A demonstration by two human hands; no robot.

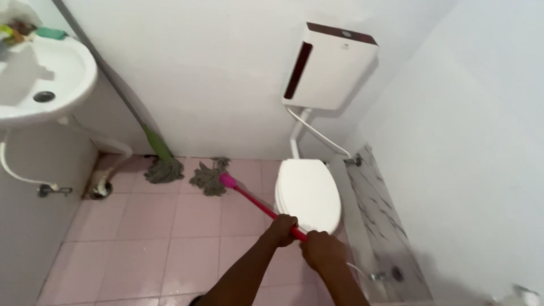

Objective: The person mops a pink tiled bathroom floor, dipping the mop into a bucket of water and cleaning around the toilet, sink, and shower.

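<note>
Both of my hands grip the pink handle of a mop (254,201). My left hand (281,229) sits higher up the shaft, my right hand (322,249) just behind it nearer my body. The mop's grey string head (208,177) rests on the pink tiled floor (141,238) close to the back wall. The handle runs diagonally from that head down to my hands, passing the left side of the white toilet (309,194), whose lid is down.
A second mop with a green socket (161,158) leans against the back wall. A white wall sink (42,79) hangs at upper left, its drain pipe reaching the floor. A white cistern (331,65) is mounted above the toilet. A marbled ledge (377,215) runs along the right wall.
</note>
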